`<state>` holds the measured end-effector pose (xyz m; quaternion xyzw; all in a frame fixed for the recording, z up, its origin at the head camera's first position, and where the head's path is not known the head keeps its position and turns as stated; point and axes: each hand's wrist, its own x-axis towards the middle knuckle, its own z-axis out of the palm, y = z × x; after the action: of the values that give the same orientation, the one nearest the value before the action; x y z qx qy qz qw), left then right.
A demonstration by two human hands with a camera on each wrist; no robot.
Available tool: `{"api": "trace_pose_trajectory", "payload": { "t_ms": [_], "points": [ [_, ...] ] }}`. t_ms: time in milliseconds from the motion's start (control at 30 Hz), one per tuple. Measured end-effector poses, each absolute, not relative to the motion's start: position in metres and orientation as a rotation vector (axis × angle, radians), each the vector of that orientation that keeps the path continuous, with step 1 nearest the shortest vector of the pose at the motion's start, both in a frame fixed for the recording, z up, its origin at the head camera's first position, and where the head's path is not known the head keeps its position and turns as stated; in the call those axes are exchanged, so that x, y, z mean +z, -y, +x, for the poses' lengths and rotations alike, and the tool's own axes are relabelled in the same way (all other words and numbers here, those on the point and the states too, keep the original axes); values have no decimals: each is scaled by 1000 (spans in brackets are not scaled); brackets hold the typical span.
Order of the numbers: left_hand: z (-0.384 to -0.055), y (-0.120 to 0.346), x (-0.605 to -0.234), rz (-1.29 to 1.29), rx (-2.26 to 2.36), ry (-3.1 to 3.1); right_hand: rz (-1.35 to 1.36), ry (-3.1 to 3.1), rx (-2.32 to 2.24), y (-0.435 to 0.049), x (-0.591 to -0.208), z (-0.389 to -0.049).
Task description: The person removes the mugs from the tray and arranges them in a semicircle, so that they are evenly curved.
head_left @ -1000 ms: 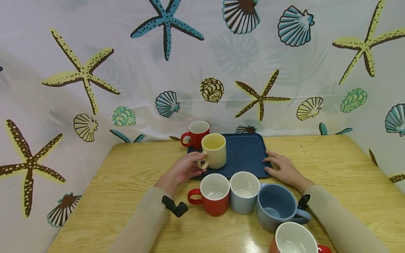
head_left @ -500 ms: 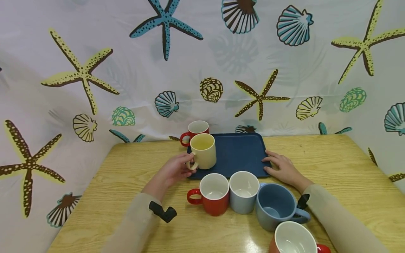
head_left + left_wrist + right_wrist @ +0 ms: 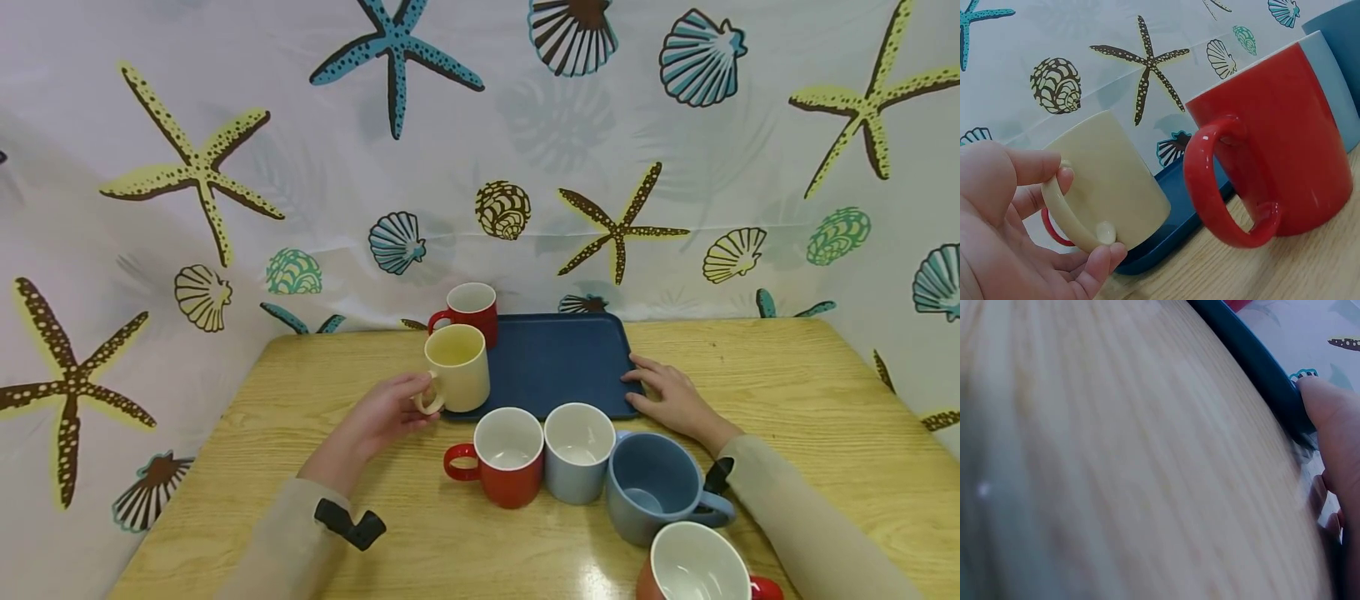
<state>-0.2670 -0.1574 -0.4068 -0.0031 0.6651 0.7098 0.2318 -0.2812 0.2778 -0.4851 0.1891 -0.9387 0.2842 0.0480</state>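
My left hand [image 3: 386,414] pinches the handle of a cream mug [image 3: 465,379]. In the head view the mug overlaps the front left corner of a dark blue tray [image 3: 558,362]. The left wrist view shows the thumb and fingers on the handle, and the cream mug [image 3: 1113,181] beside the tray's rim. Behind it a red mug [image 3: 482,323] with a white inside stands at the tray's back left, partly hidden. My right hand [image 3: 671,396] lies at the tray's right edge, fingertips on the rim, fingers relaxed. In the right wrist view its thumb [image 3: 1325,403] touches the tray's corner.
In front of the tray stand a red mug [image 3: 512,479], a light blue mug [image 3: 576,475] and a wide blue mug [image 3: 633,517], close together. Another red mug [image 3: 651,582] stands nearer, cut off by the frame. A patterned curtain [image 3: 450,125] rises behind the wooden table [image 3: 217,475].
My left hand has carried the cream mug leftward and slightly toward me, from over the tray's left part to its front left corner. The right hand stays on the tray's edge.
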Motion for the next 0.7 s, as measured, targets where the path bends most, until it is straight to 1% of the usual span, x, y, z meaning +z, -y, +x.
{"api": "trace_pose_trajectory", "payload": {
  "t_ms": [700],
  "points": [
    [-226, 202, -404, 17, 1937, -1868, 586, 2844, 873, -278, -485, -280]
  ]
}}
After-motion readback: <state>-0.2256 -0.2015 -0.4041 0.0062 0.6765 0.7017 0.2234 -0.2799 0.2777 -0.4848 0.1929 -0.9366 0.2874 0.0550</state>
